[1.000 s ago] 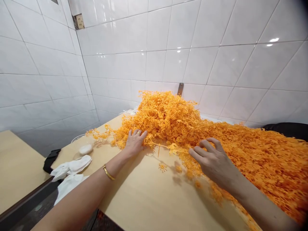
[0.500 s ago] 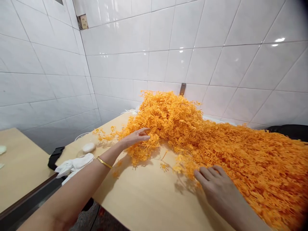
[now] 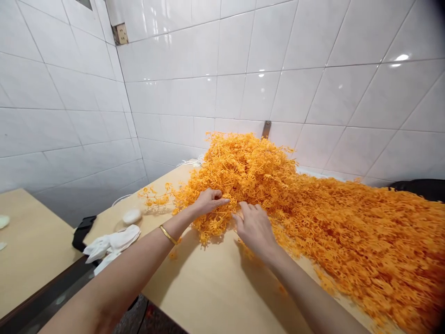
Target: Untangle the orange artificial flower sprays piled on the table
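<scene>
My left hand (image 3: 209,202), with a gold bangle (image 3: 168,234) at the wrist, reaches into the near left side of a tall heap of orange plastic flower sprigs (image 3: 248,162). Its fingers are curled in among the sprigs, thumb pointing right. Close by on the right, my right hand (image 3: 256,228) bends its fingers and thumb toward each other at the heap's lower edge. What lies between those fingertips is mostly hidden. The two hands are a short gap apart, just over the wooden table (image 3: 208,283).
A broad bed of orange pieces (image 3: 375,232) spreads across the right side. At left lie a white cloth (image 3: 113,243), a white round object (image 3: 132,216) and a black strap (image 3: 83,232). A second table (image 3: 31,250) stands further left. Tiled walls (image 3: 181,55) close off the back.
My right hand has moved left and away from me, from the bed of orange pieces to beside my left hand. My left hand has shifted slightly right, its fingers more curled.
</scene>
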The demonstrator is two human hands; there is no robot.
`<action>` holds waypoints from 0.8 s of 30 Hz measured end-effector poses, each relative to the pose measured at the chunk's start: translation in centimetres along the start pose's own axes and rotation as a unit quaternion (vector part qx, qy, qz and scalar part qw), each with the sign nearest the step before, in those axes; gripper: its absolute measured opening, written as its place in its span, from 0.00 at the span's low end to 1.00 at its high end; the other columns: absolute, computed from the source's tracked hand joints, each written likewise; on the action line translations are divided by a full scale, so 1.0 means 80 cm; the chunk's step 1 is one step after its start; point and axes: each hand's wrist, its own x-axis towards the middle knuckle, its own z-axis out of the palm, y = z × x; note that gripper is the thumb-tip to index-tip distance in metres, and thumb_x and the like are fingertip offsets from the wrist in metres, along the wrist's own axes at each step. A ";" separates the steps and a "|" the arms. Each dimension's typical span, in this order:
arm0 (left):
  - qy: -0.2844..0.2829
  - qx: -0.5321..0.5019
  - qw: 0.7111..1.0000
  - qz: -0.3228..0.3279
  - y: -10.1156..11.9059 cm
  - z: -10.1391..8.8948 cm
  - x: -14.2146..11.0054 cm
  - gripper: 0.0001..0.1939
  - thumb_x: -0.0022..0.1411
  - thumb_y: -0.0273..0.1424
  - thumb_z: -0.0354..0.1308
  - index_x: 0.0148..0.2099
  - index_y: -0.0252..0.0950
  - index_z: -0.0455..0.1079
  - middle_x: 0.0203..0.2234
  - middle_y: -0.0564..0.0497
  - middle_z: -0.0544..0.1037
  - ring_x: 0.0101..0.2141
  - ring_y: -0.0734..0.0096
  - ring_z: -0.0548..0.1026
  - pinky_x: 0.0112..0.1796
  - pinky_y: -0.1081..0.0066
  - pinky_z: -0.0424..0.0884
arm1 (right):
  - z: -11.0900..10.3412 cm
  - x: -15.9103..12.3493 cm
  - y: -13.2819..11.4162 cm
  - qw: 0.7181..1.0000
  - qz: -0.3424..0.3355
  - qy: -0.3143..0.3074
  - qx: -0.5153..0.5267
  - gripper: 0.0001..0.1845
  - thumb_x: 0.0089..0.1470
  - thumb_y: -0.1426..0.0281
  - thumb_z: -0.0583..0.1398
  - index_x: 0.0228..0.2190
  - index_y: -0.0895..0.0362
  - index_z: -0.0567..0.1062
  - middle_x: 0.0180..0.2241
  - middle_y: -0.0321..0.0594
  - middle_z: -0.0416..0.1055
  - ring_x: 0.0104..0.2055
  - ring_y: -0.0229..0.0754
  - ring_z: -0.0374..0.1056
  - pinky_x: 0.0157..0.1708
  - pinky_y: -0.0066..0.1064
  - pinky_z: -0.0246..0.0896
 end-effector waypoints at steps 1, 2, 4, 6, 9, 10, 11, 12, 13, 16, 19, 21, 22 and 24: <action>0.003 0.050 0.999 0.013 -0.002 0.000 0.001 0.20 0.50 0.46 0.48 0.20 0.34 0.56 0.15 0.56 0.57 0.24 0.75 0.58 0.27 0.74 0.54 | 0.009 0.006 -0.003 0.999 0.015 -0.033 0.009 0.08 0.52 0.68 0.50 0.31 0.58 0.66 0.27 0.41 0.67 0.31 0.40 0.61 0.28 0.28 0.47; 0.001 0.106 0.994 0.031 -0.005 0.000 0.001 0.19 0.52 0.45 0.47 0.20 0.34 0.56 0.16 0.56 0.59 0.25 0.74 0.59 0.28 0.73 0.55 | 0.017 0.011 -0.003 0.998 0.023 -0.059 0.018 0.08 0.52 0.68 0.50 0.32 0.58 0.66 0.26 0.40 0.67 0.29 0.39 0.61 0.26 0.28 0.45; -0.006 0.214 0.974 0.069 -0.011 0.000 0.002 0.17 0.55 0.41 0.43 0.22 0.35 0.57 0.18 0.54 0.63 0.29 0.70 0.61 0.32 0.71 0.56 | 0.023 0.015 -0.001 0.997 0.018 -0.078 0.018 0.10 0.54 0.70 0.47 0.31 0.56 0.66 0.24 0.38 0.67 0.26 0.37 0.60 0.23 0.27 0.41; -0.012 0.280 0.955 0.095 -0.017 0.001 0.004 0.14 0.57 0.36 0.41 0.24 0.35 0.59 0.22 0.51 0.67 0.32 0.67 0.62 0.34 0.68 0.56 | 0.018 0.013 0.004 0.997 -0.009 -0.069 -0.016 0.11 0.54 0.71 0.45 0.28 0.55 0.66 0.23 0.37 0.67 0.24 0.36 0.60 0.22 0.28 0.38; -0.012 0.305 0.947 0.101 -0.022 0.008 0.006 0.11 0.57 0.33 0.41 0.28 0.36 0.61 0.25 0.49 0.69 0.35 0.64 0.62 0.36 0.66 0.57 | 0.001 0.007 0.013 0.992 -0.052 -0.073 -0.085 0.09 0.51 0.72 0.47 0.25 0.55 0.66 0.20 0.36 0.66 0.21 0.35 0.57 0.21 0.29 0.34; -0.011 0.304 0.947 0.100 -0.023 0.011 0.007 0.11 0.57 0.33 0.40 0.29 0.36 0.61 0.25 0.48 0.69 0.35 0.64 0.62 0.36 0.65 0.57 | -0.005 0.005 0.016 0.990 -0.063 -0.074 -0.102 0.09 0.51 0.73 0.47 0.25 0.55 0.66 0.20 0.36 0.65 0.21 0.35 0.57 0.20 0.29 0.33; -0.010 0.304 0.947 0.101 -0.024 0.014 0.007 0.12 0.58 0.33 0.39 0.30 0.36 0.62 0.26 0.48 0.70 0.35 0.63 0.62 0.36 0.65 0.57 | -0.010 0.002 0.019 0.988 -0.072 -0.074 -0.116 0.08 0.50 0.73 0.48 0.25 0.55 0.65 0.19 0.36 0.65 0.20 0.35 0.56 0.20 0.29 0.33; -0.007 0.304 0.947 0.101 -0.024 0.017 0.008 0.14 0.59 0.33 0.38 0.31 0.35 0.62 0.26 0.47 0.70 0.35 0.63 0.62 0.36 0.65 0.57 | -0.015 0.000 0.021 0.986 -0.077 -0.073 -0.127 0.08 0.50 0.73 0.48 0.25 0.55 0.65 0.18 0.36 0.64 0.19 0.34 0.55 0.20 0.29 0.32; -0.004 0.303 0.947 0.102 -0.024 0.020 0.009 0.15 0.59 0.33 0.36 0.32 0.35 0.63 0.27 0.47 0.70 0.35 0.63 0.62 0.36 0.64 0.57 | -0.019 -0.003 0.024 0.985 -0.079 -0.073 -0.134 0.07 0.50 0.73 0.48 0.24 0.55 0.65 0.18 0.36 0.64 0.19 0.34 0.54 0.20 0.29 0.32; -0.005 0.288 0.952 0.108 -0.026 0.025 0.011 0.19 0.60 0.37 0.34 0.31 0.35 0.64 0.27 0.47 0.70 0.35 0.64 0.63 0.37 0.65 0.58 | -0.029 -0.012 0.031 0.984 -0.076 -0.075 -0.141 0.07 0.49 0.73 0.48 0.23 0.56 0.63 0.16 0.35 0.61 0.17 0.33 0.51 0.20 0.29 0.31; -0.012 0.250 0.962 0.106 -0.030 0.024 0.016 0.23 0.60 0.41 0.32 0.29 0.35 0.64 0.25 0.48 0.70 0.33 0.65 0.64 0.36 0.68 0.59 | -0.037 -0.021 0.039 0.988 -0.061 -0.074 -0.118 0.09 0.51 0.71 0.47 0.22 0.56 0.62 0.16 0.34 0.59 0.17 0.32 0.50 0.20 0.28 0.32; -0.008 0.214 0.973 0.086 -0.032 0.022 0.022 0.25 0.59 0.44 0.31 0.28 0.35 0.64 0.24 0.48 0.69 0.32 0.66 0.64 0.34 0.69 0.60 | -0.042 -0.027 0.042 0.991 -0.046 -0.075 -0.099 0.10 0.52 0.71 0.47 0.22 0.56 0.62 0.16 0.33 0.59 0.18 0.32 0.50 0.20 0.28 0.33; -0.006 0.194 0.978 0.072 -0.033 0.020 0.025 0.26 0.58 0.46 0.32 0.27 0.35 0.64 0.23 0.49 0.68 0.31 0.67 0.65 0.33 0.70 0.60 | -0.044 -0.031 0.043 0.992 -0.040 -0.077 -0.092 0.11 0.53 0.70 0.47 0.22 0.56 0.62 0.15 0.33 0.58 0.18 0.32 0.50 0.20 0.28 0.33; -0.005 0.160 0.986 0.041 -0.034 0.019 0.031 0.27 0.55 0.50 0.35 0.26 0.35 0.64 0.23 0.49 0.68 0.29 0.68 0.65 0.31 0.71 0.60 | -0.048 -0.038 0.043 0.993 -0.030 -0.081 -0.081 0.11 0.53 0.70 0.46 0.22 0.56 0.62 0.15 0.33 0.58 0.18 0.33 0.50 0.20 0.28 0.33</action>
